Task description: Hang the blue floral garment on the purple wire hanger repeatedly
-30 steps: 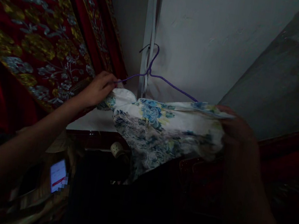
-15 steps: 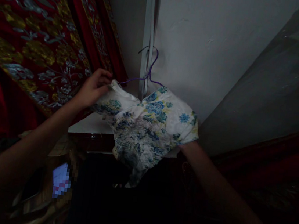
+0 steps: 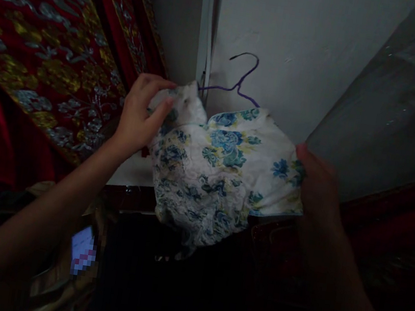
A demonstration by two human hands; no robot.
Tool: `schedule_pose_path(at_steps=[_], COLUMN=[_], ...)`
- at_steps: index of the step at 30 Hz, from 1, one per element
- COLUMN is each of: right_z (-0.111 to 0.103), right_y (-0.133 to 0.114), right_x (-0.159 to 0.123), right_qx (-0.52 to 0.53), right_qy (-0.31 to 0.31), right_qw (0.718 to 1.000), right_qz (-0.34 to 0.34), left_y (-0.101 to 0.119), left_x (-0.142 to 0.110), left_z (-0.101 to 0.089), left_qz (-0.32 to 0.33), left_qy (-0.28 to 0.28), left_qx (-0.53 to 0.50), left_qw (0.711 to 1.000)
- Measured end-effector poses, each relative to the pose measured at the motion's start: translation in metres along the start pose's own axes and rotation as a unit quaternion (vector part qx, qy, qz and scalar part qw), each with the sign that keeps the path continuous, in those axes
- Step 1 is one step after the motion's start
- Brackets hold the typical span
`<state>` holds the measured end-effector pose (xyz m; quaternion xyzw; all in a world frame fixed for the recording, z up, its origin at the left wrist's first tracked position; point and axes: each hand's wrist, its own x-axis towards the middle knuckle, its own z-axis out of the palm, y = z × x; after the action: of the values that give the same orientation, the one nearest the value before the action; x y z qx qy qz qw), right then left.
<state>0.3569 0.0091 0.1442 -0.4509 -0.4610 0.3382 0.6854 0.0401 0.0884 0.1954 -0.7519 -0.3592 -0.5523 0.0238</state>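
Note:
A white garment with blue and yellow flowers (image 3: 220, 173) hangs bunched on a purple wire hanger (image 3: 241, 80) in front of a pale wall. My left hand (image 3: 139, 115) is closed on the garment's left shoulder, fingers pinching the cloth near the hanger's left arm. My right hand (image 3: 315, 183) grips the garment's right edge, its fingers mostly hidden behind the cloth. The hanger's hook sticks up free above the fabric, to the right of a white vertical strip (image 3: 207, 27) on the wall.
Red cloth with gold and silver embroidery (image 3: 53, 41) hangs at the left. A grey shiny sheet (image 3: 401, 95) slopes down at the right. A lit phone screen (image 3: 82, 251) glows low left. Dark furniture fills the bottom.
The hanger has come off the wall strip and shifted right and up. My left hand moved up onto the shoulder cloth. My right hand came out from under the garment and took its right edge.

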Motion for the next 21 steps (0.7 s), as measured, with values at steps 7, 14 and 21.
schedule_pose_path(at_steps=[7, 14, 21], right_z=[0.022, 0.036, 0.032], right_y=[-0.013, 0.017, 0.08], right_x=[-0.087, -0.06, -0.007], right_qx=[-0.099, -0.167, -0.215], right_qy=[-0.34, -0.546, -0.315], right_qw=[0.934, 0.812, 0.914], right_qz=[-0.05, -0.12, -0.134], left_y=[0.058, 0.071, 0.058], left_x=[-0.039, -0.087, -0.073], left_z=[0.009, -0.044, -0.084], left_qz=[-0.353, -0.525, -0.356], left_qy=[-0.212, -0.292, -0.373], left_qx=[-0.379, -0.417, -0.21], left_qw=[0.829, 0.682, 0.831])
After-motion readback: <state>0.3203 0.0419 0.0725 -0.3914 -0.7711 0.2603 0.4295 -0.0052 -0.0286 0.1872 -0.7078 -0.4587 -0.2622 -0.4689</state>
